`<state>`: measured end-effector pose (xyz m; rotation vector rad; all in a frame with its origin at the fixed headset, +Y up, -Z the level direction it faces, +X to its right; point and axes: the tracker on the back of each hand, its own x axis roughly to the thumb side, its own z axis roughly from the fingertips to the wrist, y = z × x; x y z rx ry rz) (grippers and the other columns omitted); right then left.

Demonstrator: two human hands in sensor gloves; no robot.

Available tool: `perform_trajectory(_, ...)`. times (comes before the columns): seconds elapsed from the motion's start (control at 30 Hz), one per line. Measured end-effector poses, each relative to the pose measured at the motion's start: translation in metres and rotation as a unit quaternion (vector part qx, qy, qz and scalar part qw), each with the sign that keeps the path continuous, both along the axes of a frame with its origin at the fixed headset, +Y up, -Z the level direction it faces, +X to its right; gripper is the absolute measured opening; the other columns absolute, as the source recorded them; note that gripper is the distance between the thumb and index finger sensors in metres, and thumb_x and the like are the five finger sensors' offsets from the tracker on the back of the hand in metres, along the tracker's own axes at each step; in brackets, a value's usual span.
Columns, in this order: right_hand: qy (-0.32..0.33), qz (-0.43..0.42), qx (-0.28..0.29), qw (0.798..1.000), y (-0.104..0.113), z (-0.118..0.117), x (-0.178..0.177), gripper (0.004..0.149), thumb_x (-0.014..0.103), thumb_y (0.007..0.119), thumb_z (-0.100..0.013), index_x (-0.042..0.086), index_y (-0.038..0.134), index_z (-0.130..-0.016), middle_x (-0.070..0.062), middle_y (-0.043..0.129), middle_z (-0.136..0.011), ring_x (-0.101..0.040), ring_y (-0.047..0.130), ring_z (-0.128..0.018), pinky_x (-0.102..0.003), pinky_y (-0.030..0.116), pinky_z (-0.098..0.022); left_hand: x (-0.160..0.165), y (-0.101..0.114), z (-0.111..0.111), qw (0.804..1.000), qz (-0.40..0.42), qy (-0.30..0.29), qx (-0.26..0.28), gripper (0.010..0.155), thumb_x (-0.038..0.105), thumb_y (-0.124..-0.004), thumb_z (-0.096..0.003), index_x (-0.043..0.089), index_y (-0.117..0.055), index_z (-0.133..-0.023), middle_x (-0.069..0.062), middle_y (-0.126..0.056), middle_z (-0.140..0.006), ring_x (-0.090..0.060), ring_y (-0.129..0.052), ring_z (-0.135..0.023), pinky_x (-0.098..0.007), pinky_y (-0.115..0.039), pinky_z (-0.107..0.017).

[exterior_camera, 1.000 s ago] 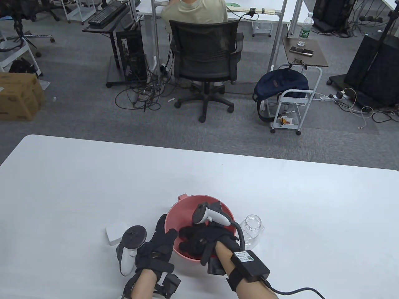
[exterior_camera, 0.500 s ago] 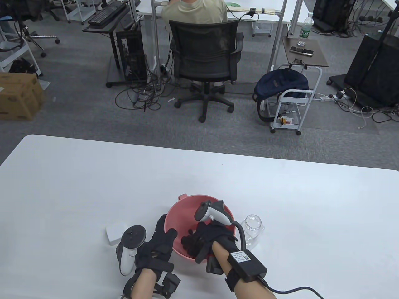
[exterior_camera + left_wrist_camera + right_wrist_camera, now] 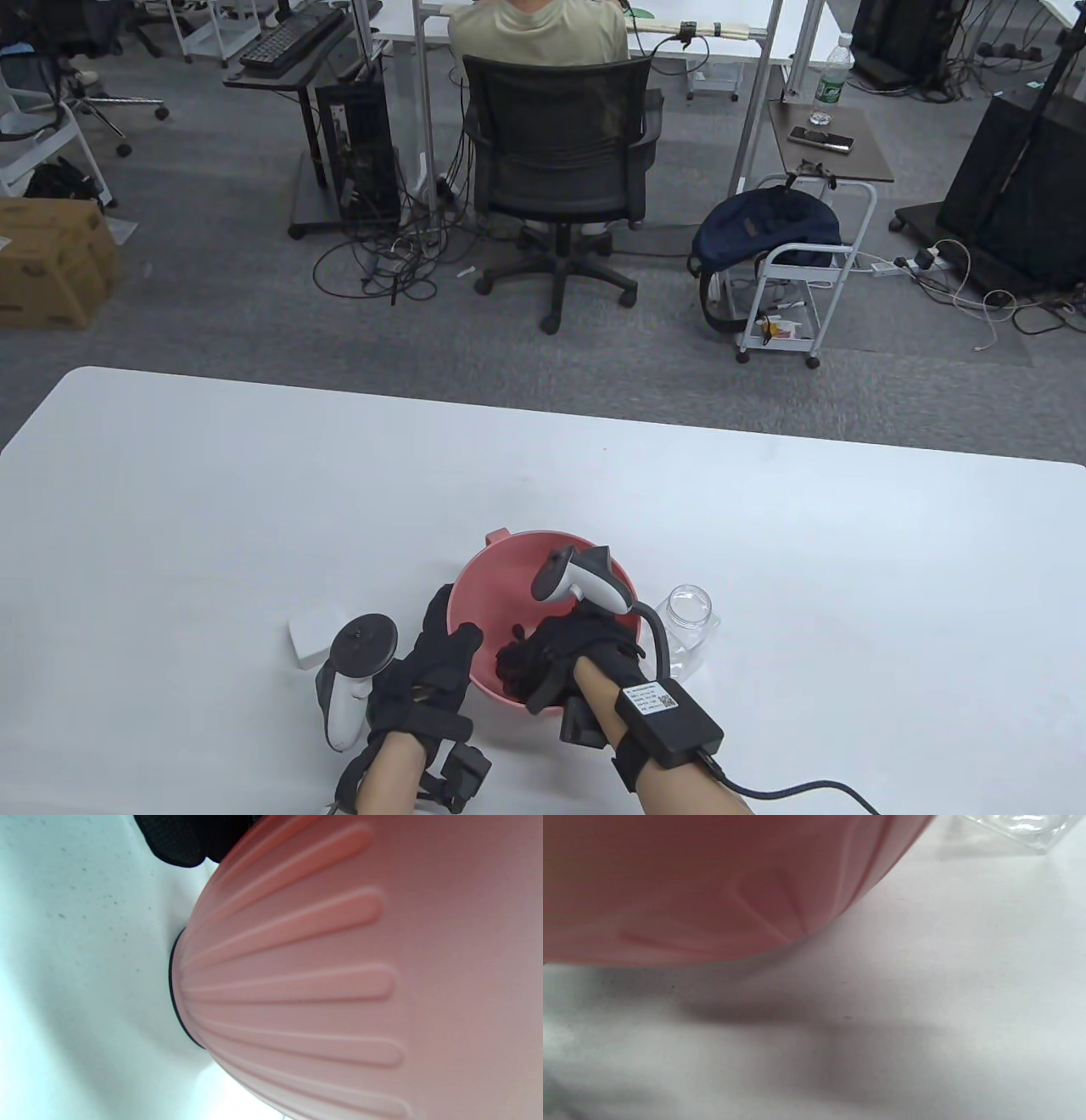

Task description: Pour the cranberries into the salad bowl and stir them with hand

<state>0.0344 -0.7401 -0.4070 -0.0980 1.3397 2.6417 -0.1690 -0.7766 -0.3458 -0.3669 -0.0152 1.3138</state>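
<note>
Here I steady the pink salad bowl point(image 3: 509, 586), light ribbed plastic likely to skid, with my left hand point(image 3: 428, 671) gripping its near rim; my right hand point(image 3: 551, 658) dips among the cranberries point(image 3: 519, 631), finger pose hidden.

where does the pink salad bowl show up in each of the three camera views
Table view: pink salad bowl low centre, between both hands.
Left wrist view: its ribbed outer wall fills the right side.
Right wrist view: its underside fills the upper left.
Shared landmark: the white table, under the bowl in all three.
</note>
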Motion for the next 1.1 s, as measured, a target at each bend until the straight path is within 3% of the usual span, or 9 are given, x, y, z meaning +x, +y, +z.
perform_trajectory(0.13, 0.018, 0.006, -0.014, 1.000, -0.0018, 0.0000, -0.0016, 0.061, 0.084, 0.068, -0.051, 0.051, 0.073, -0.101, 0.020, 0.084, -0.103, 0.005, 0.089, -0.073, -0.016, 0.083, -0.050, -0.0002, -0.0001, 0.0000, 1.000, -0.002, 0.000, 0.003, 0.071, 0.054, -0.055, -0.0641, 0.030, -0.013, -0.117, -0.013, -0.030, -0.125, -0.045, -0.050, -0.111, -0.054, -0.058, -0.079)
perform_trajectory(0.3, 0.032, 0.004, -0.015, 0.999, -0.0014, 0.0002, -0.0029, 0.060, 0.083, 0.078, -0.040, 0.069, 0.066, -0.097, 0.039, 0.078, -0.107, 0.014, 0.086, -0.093, -0.012, 0.086, -0.058, -0.0002, -0.0003, 0.0000, 1.000, -0.005, -0.002, 0.006, 0.072, 0.054, -0.055, -0.0638, 0.030, -0.013, -0.117, -0.013, -0.030, -0.125, -0.045, -0.050, -0.110, -0.054, -0.058, -0.079)
perform_trajectory(0.63, 0.042, -0.023, -0.001, 0.999, -0.0004, -0.0004, -0.0036, 0.070, 0.074, 0.084, -0.038, 0.072, 0.051, -0.100, 0.048, 0.070, -0.112, 0.026, 0.082, -0.100, -0.016, 0.084, -0.073, -0.0002, -0.0006, 0.0002, 1.000, -0.006, -0.004, 0.008, 0.072, 0.054, -0.055, -0.0637, 0.031, -0.012, -0.117, -0.013, -0.030, -0.125, -0.045, -0.050, -0.111, -0.054, -0.058, -0.079)
perform_trajectory(0.77, 0.051, -0.035, 0.010, 0.998, 0.0010, 0.0003, -0.0047, 0.074, 0.072, 0.085, -0.039, 0.071, 0.046, -0.102, 0.048, 0.065, -0.115, 0.027, 0.075, -0.108, -0.023, 0.078, -0.083, -0.0002, -0.0007, 0.0002, 1.000, -0.007, -0.004, 0.009, 0.072, 0.054, -0.055, -0.0637, 0.031, -0.012, -0.117, -0.013, -0.030, -0.125, -0.045, -0.050, -0.111, -0.054, -0.058, -0.079)
perform_trajectory(0.93, 0.056, -0.043, 0.016, 0.997, 0.0021, 0.0002, -0.0061, 0.075, 0.072, 0.084, -0.040, 0.073, 0.042, -0.102, 0.051, 0.054, -0.120, 0.026, 0.058, -0.117, -0.031, 0.066, -0.091, -0.0004, -0.0011, 0.0004, 1.000, -0.003, -0.003, 0.006, 0.072, 0.054, -0.055, -0.0636, 0.031, -0.012, -0.117, -0.013, -0.030, -0.125, -0.045, -0.050, -0.111, -0.054, -0.058, -0.079)
perform_trajectory(1.1, 0.059, -0.043, 0.019, 0.997, 0.0026, 0.0008, -0.0067, 0.071, 0.070, 0.084, -0.045, 0.075, 0.042, -0.102, 0.049, 0.042, -0.124, 0.015, 0.036, -0.125, -0.039, 0.056, -0.095, -0.0002, -0.0008, 0.0005, 1.000, -0.004, -0.003, 0.006, 0.072, 0.054, -0.055, -0.0636, 0.031, -0.012, -0.117, -0.013, -0.030, -0.125, -0.045, -0.050, -0.111, -0.054, -0.058, -0.079)
